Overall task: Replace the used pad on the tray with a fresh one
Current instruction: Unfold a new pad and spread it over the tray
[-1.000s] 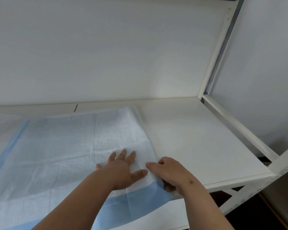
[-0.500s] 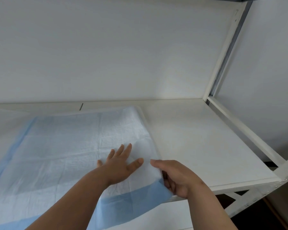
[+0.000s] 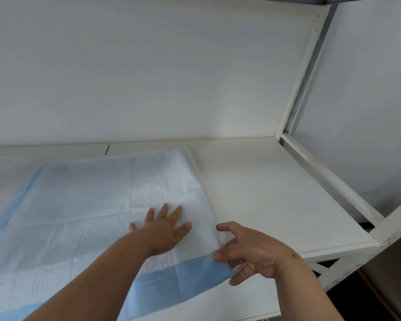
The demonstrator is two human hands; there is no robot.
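Observation:
A white pad with blue borders (image 3: pixel 83 205) lies spread on the white tray (image 3: pixel 276 193), covering its left and middle part. My left hand (image 3: pixel 164 230) rests flat on the pad near its right edge, fingers spread. My right hand (image 3: pixel 248 251) is at the pad's near right corner, fingers apart, with its thumb on the blue border and the other fingers beside the pad's right edge. The corner is slightly lifted off the tray. My left forearm hides part of the pad's front strip.
A white back wall (image 3: pixel 148 77) rises behind the tray. A white metal frame post (image 3: pixel 301 72) and side rail (image 3: pixel 329 177) bound the right side. The tray's right half is bare white surface. Dark floor (image 3: pixel 366 304) shows below the front right corner.
My right hand has opened its fingers and shifted slightly right at the pad's corner. My left hand slid a little farther onto the pad. The view moved slightly left.

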